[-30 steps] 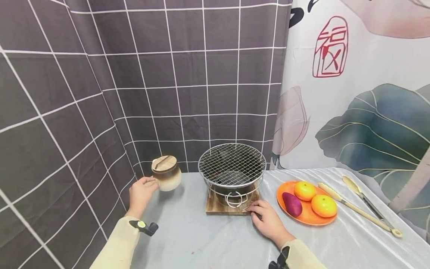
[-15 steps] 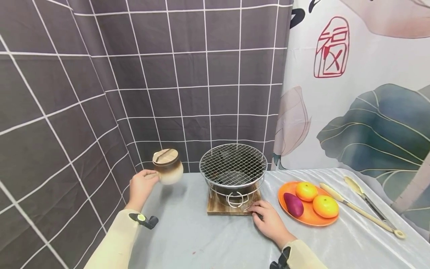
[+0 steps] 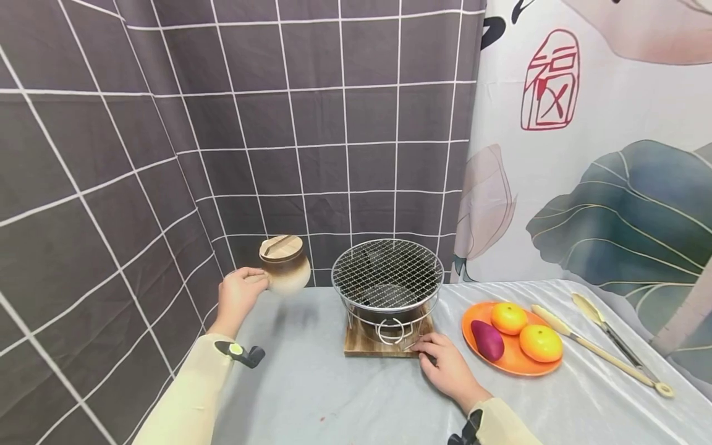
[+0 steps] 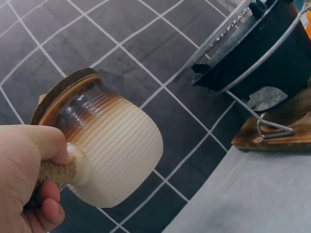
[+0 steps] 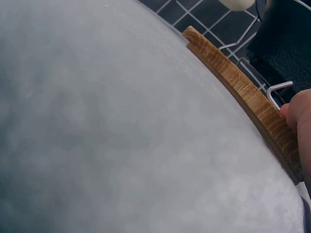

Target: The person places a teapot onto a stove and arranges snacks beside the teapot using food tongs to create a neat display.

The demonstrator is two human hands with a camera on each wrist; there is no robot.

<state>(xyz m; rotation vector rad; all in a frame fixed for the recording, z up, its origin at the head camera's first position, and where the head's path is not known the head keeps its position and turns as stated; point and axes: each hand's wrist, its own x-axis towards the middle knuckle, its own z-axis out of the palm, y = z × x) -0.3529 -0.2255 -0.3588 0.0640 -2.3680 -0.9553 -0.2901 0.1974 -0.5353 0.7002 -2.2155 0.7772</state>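
My left hand (image 3: 238, 298) grips the rope-wrapped side handle (image 4: 57, 172) of a small ribbed ceramic pot (image 3: 289, 272). Brown at the top and cream below, the pot is held above the table, tilted, with a wooden lid (image 3: 281, 247) on it. To its right, a round wire grill rack (image 3: 387, 272) covers a black charcoal stove (image 3: 384, 314), which stands on a wooden board (image 3: 361, 347). My right hand (image 3: 447, 371) holds the board's front right corner, fingers close to a wire leg (image 5: 278, 90). In the right wrist view most of that hand is cut off.
An orange plate (image 3: 514, 364) with two oranges (image 3: 541, 343) and a purple sweet-potato-like item (image 3: 487, 340) lies right of the stove. Beyond it are long tongs (image 3: 603, 358) and metal-armed tongs (image 3: 617, 340). A dark grid curtain (image 3: 322, 123) hangs behind the table (image 3: 311, 383).
My left hand has lifted the ceramic pot higher and moved it slightly right, toward the stove. The right hand stays at the board's corner.
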